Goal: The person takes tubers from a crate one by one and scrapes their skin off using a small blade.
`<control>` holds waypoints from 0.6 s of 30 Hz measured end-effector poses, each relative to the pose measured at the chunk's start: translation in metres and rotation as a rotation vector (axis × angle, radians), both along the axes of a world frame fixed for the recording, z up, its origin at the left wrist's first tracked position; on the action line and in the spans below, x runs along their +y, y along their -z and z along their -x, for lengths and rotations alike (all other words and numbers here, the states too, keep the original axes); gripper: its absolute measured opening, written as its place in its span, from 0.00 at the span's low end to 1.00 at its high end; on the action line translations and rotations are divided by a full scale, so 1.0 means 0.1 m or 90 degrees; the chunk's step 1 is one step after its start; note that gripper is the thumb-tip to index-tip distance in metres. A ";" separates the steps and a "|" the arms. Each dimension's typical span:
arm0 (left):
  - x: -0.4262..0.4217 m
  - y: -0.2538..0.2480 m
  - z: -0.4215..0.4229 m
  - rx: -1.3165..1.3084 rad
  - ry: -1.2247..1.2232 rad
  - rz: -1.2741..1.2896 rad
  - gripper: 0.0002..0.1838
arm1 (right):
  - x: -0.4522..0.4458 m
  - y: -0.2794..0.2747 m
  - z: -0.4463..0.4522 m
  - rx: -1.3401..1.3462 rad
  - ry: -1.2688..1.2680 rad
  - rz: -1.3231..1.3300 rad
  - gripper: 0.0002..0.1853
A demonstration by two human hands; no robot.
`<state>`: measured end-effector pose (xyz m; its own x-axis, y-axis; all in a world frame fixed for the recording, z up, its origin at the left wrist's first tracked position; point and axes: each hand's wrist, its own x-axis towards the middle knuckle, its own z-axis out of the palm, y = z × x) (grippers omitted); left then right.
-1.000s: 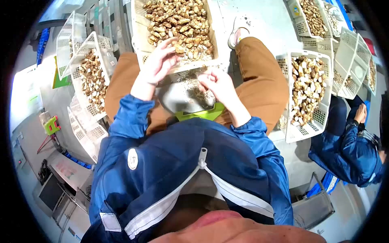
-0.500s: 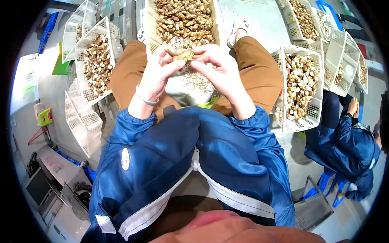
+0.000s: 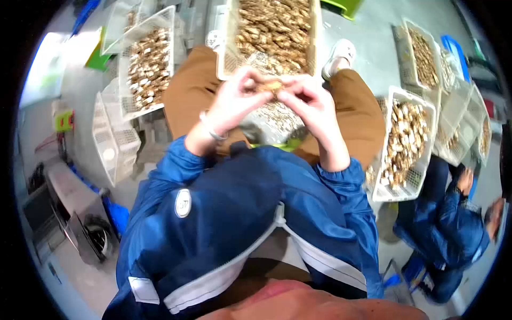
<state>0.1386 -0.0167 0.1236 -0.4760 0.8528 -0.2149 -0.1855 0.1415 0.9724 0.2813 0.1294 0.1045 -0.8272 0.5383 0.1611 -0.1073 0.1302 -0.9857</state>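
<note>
A small golden-brown piece (image 3: 273, 86), which looks like a mushroom, is pinched between my two hands. The fingers of my left hand (image 3: 234, 101), with a pale band at the wrist, are closed on one side of it. My right hand (image 3: 314, 106) closes on its other side, thumb toward the piece. Motion blur hides whether a small tool is there too. Just beyond my hands stands a white crate (image 3: 230, 40) heaped with brown mushroom-like pieces (image 3: 274, 32). Below my hands, between my knees, lie pale scraps (image 3: 280, 116).
White mesh crates with brown-and-white pieces stand at my left (image 3: 125, 88) and right (image 3: 388, 176). More crates (image 3: 421, 80) are stacked at far right. A co-worker in a blue jacket (image 3: 453, 229) sits at the right. A machine with a wheel (image 3: 98, 234) is at lower left.
My view has shifted, so the surroundings appear turned and my hands sit farther right. Both hands keep their pinch on the small brown piece.
</note>
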 end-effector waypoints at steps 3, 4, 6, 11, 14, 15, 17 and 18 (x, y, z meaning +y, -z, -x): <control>-0.08 -0.18 0.11 0.242 0.089 0.151 0.16 | 0.01 -0.06 0.11 -0.082 -0.064 0.102 0.08; -0.13 0.05 0.11 0.044 0.041 -0.017 0.16 | 0.05 0.01 0.14 -0.083 -0.071 0.202 0.07; -0.20 0.16 0.17 -0.061 0.031 -0.034 0.15 | 0.11 0.20 0.16 -0.078 -0.084 0.378 0.05; -0.37 0.09 0.18 0.107 0.004 0.086 0.14 | -0.12 0.12 0.35 -0.118 -0.153 0.177 0.06; -0.40 0.29 0.18 0.002 -0.029 -0.011 0.11 | -0.09 0.16 0.40 -0.100 -0.173 0.168 0.05; -0.40 0.30 0.20 -0.037 -0.024 0.002 0.10 | -0.07 0.18 0.40 -0.115 -0.170 0.222 0.05; -0.39 0.36 0.22 -0.152 -0.055 -0.030 0.09 | -0.07 0.13 0.37 -0.146 -0.144 0.236 0.04; -0.40 0.38 0.21 -0.209 -0.069 -0.044 0.08 | -0.08 0.19 0.35 -0.135 -0.132 0.246 0.04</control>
